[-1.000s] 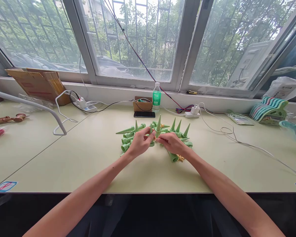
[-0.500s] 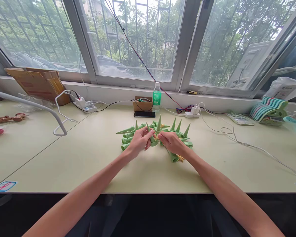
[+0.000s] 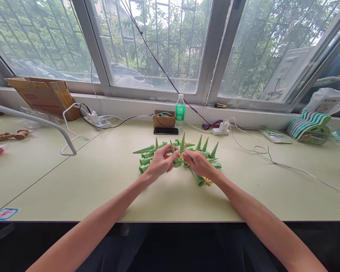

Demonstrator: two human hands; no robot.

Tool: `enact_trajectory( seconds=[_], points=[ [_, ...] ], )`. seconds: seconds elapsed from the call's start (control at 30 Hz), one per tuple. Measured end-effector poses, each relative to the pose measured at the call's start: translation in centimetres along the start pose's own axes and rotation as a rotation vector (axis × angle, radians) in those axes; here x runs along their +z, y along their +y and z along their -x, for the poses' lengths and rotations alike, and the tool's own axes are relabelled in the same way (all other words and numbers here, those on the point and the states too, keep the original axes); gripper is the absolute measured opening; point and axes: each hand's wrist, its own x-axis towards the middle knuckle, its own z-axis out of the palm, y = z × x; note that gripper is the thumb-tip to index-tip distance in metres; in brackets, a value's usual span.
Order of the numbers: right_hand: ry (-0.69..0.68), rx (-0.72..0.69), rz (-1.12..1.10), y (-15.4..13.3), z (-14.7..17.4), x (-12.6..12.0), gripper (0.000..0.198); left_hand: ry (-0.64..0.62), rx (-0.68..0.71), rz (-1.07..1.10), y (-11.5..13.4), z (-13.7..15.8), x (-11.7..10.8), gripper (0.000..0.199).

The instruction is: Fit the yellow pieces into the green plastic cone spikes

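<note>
My left hand [image 3: 162, 160] is closed around a green plastic plant-watering spike [image 3: 177, 163], its point up and its wide capped end down. At the spike's side, my right hand [image 3: 197, 162] pinches a small yellow plastic piece [image 3: 180, 155], mostly hidden by the fingers. Around and behind both hands lie several more green spikes [image 3: 147, 148], some standing point up, others on their sides. One spike [image 3: 200, 181] lies below my right hand, beside a few loose yellow pieces [image 3: 207, 181].
Behind the spikes are a phone [image 3: 166, 131], a small cardboard box [image 3: 163, 121] and a water bottle [image 3: 180, 111]. White cables and a power strip [image 3: 220, 131] run along the back right. Hangers [image 3: 310, 126] stand far right; a bent grey metal bar [image 3: 53, 124] reaches in from the left.
The held spike and both hands have shifted very slightly to the right. My right fingers stay pinched at the spike's side; the other spikes have not moved.
</note>
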Motion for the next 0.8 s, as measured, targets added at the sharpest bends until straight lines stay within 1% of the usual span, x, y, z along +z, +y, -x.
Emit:
enact_trajectory(
  seconds=[0.37,0.8],
  points=[
    [-0.003,0.012,0.0,0.13,0.04,0.07,0.04,0.002,0.041,-0.029,0.01,0.13,0.13,0.025],
    [0.0,-0.002,0.016,-0.07,0.03,0.04,0.036,-0.009,0.062,-0.09,-0.07,0.23,0.1,0.023]
  ],
)
